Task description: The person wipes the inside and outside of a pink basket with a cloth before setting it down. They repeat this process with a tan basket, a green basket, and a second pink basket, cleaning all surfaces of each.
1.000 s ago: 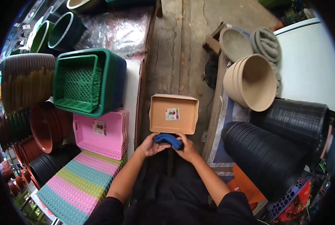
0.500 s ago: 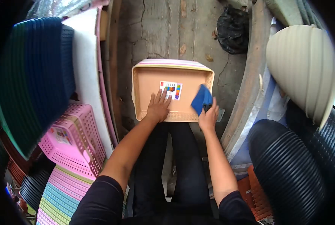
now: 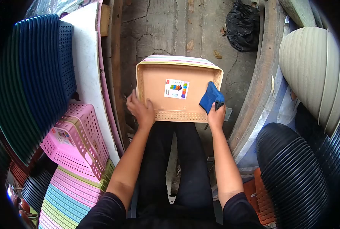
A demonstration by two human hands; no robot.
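Note:
A peach plastic basket (image 3: pixel 154 82) lies in front of my legs with its open side towards me. Pastel rims of further baskets (image 3: pixel 177 59) show stacked beneath it. On its inner bottom is a printed label (image 3: pixel 176 89). My left hand (image 3: pixel 141 112) straddles the basket's near left side, thumb inside and slightly blurred fingers outside. A folded blue cloth (image 3: pixel 211 97) with a dark edge is pinched in my right hand (image 3: pixel 216 115), against the basket's right wall near the front corner.
Left are stacked dark blue and green baskets (image 3: pixel 40 76), a pink basket (image 3: pixel 76 137) and a pastel stack (image 3: pixel 67 194). Right are beige (image 3: pixel 311 68) and black ribbed stacks (image 3: pixel 292 164). A black plastic bag (image 3: pixel 243 28) lies on the cracked floor between wooden beams (image 3: pixel 265 57).
My left hand has moved off the label to the basket's left side. The right hand keeps the blue cloth at the right wall. The whole view has shifted slightly.

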